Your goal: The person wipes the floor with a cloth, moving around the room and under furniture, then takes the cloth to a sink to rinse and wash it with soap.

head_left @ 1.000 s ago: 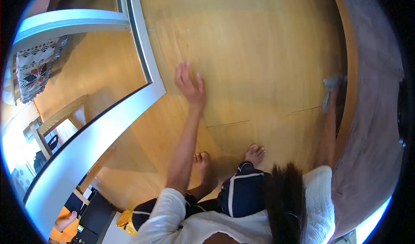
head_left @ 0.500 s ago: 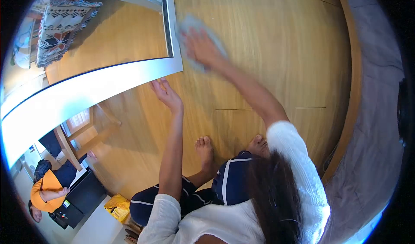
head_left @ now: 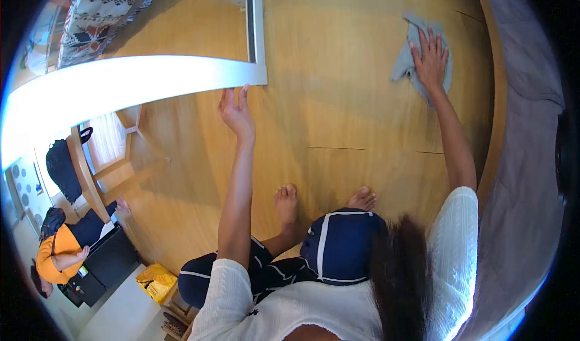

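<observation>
My right hand (head_left: 430,60) lies flat with spread fingers on a grey cloth (head_left: 403,66) and presses it against the wooden surface (head_left: 338,99) at the upper right. My left hand (head_left: 235,112) is open and holds nothing. Its fingertips touch the lower corner of a silver frame (head_left: 151,81) on the same wood. Both arms are stretched out in white knit sleeves. My bare feet (head_left: 287,202) show below, next to dark blue striped trousers.
A grey fabric surface (head_left: 525,129) with a wooden rim runs down the right side. A patterned textile (head_left: 103,11) is at the upper left. A wooden chair (head_left: 96,172), a yellow bag (head_left: 154,280) and a seated person in orange (head_left: 57,253) are at the lower left.
My right hand swept the cloth from beside the silver frame to the upper right. My left hand rose a little to the frame's corner.
</observation>
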